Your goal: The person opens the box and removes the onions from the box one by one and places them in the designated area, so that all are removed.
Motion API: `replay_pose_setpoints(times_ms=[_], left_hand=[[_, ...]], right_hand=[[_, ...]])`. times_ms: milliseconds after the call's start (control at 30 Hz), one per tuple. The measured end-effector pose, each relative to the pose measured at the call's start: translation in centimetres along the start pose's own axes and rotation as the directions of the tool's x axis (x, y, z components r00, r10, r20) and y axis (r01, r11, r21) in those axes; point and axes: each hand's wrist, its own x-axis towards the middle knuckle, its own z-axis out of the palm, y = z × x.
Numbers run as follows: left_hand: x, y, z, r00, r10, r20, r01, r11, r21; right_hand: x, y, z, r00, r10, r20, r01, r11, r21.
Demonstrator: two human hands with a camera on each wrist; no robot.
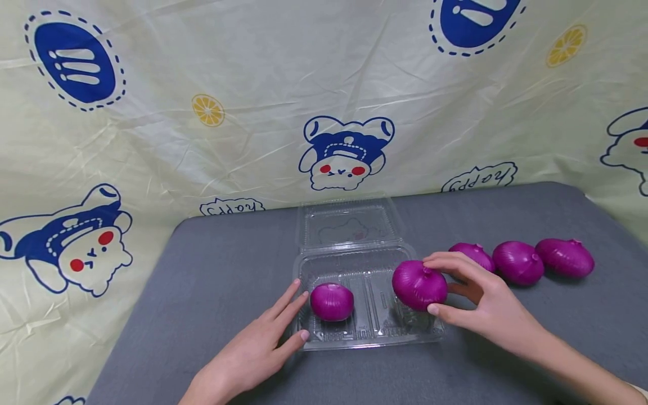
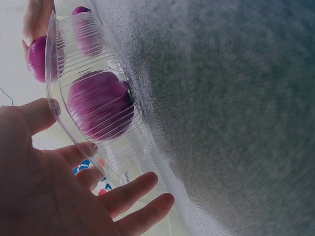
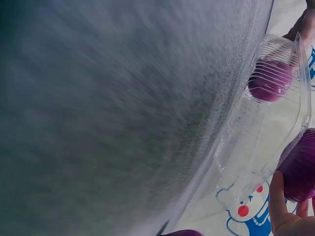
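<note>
In the head view a clear plastic clamshell box (image 1: pixel 372 341) lies on the table with its lid folded back. One purple onion (image 1: pixel 332 302) sits in the left part of the box. My right hand (image 1: pixel 483 304) pinches a second onion (image 1: pixel 419 285) between thumb and fingers, over the box's right side. Fairly straight fingers of my left hand (image 1: pixel 255 346) rest at the box's left edge; the left wrist view shows the thumb and fingertips at its rim (image 2: pixel 50 64). The right wrist view shows the held onion (image 3: pixel 300 169) above the rim, partly cut off by the frame.
Three more onions stand in a row right of the box: one (image 1: pixel 472 256) partly behind my right hand, a middle one (image 1: pixel 518 263) and an outer one (image 1: pixel 565 258). The box lid (image 1: pixel 349 222) reaches the back of the grey table (image 1: pixel 228 270), near a printed cloth (image 1: pixel 253 152).
</note>
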Motion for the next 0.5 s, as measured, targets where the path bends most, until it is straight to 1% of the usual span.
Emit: replay_pose_setpoints(times_ms=[200,333,367,500], left_hand=[[0.0,0.0,0.0,1.000,-0.013,0.007,0.013,1.000,-0.003],[0.0,-0.1,0.0,1.000,-0.008,0.005,0.008,1.000,-0.003],[0.0,-0.1,0.0,1.000,-0.008,0.004,0.008,1.000,-0.001],[-0.1,-0.1,0.0,1.000,-0.006,0.005,0.006,1.000,0.001]], right_hand=[[-1.2,0.1,-0.9,0.999,0.024,-0.042,-0.024,1.000,0.006],[-1.7,0.0,-1.6,0.995,0.071,-0.076,-0.074,0.996,-0.044],[-1.8,-0.1,-1.8,0.992,0.093,-0.084,-0.098,0.993,-0.064],[-2.5,-0.4,-2.4,0.986,0.140,-0.091,-0.152,0.979,-0.137]])
